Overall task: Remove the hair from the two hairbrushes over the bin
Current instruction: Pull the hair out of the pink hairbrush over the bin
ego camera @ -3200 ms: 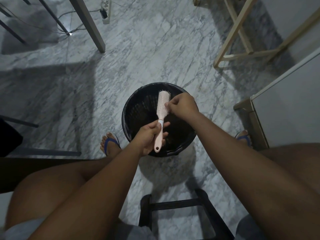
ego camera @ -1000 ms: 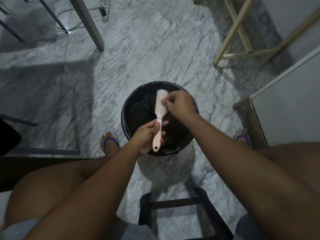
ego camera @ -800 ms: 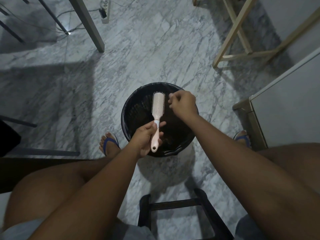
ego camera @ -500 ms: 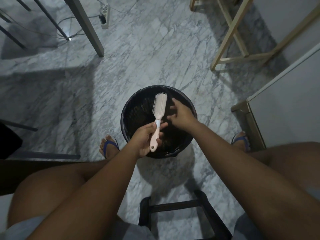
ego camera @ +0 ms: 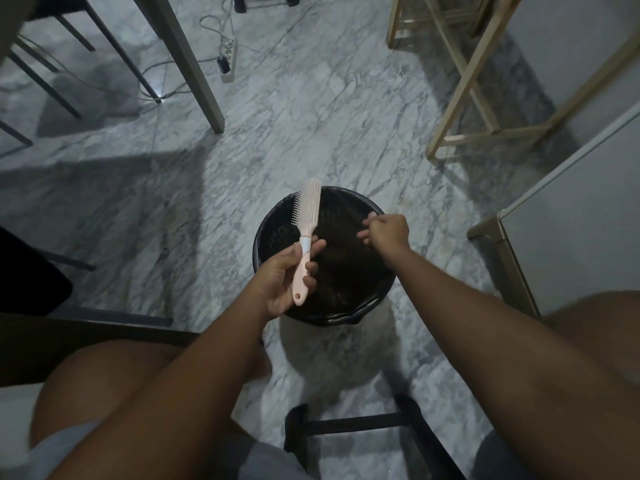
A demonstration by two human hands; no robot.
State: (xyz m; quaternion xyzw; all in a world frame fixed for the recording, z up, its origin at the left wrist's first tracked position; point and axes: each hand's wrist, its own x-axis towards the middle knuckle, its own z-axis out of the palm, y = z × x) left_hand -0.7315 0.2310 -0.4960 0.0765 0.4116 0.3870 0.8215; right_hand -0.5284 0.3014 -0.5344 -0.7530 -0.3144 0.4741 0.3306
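Hairbrush [ego camera: 307,213], pink with a pale head, stands nearly upright over the left half of the bin [ego camera: 374,306], its bristles turned to the left and its tip reaching past the bin's far rim. No clump of hair shows among the bristles from here, though the light is dim and fine strands would be too small to tell. The left hand [ego camera: 285,277] grips the brush by its handle, thumb and fingers curled around the narrow pink part, above the bin's near left edge. The right hand [ego camera: 384,232] hangs over the right side of the bin, apart from the brush, its fingertips drawn together as if pinching something thin; whether any hair is between them I cannot tell. The bin is lined with a black bag and its inside is dark, so what lies in it cannot be made out.

As a judgement, this brush looks close to clean, and the right hand seems to be letting go of pulled hair over the bin. A last check of the bristles may be left. The second brush is nowhere in view, so that half of the task cannot be judged done. Beyond the bin lies marble floor [ego camera: 311,116], with table legs [ego camera: 187,60] on its far side.
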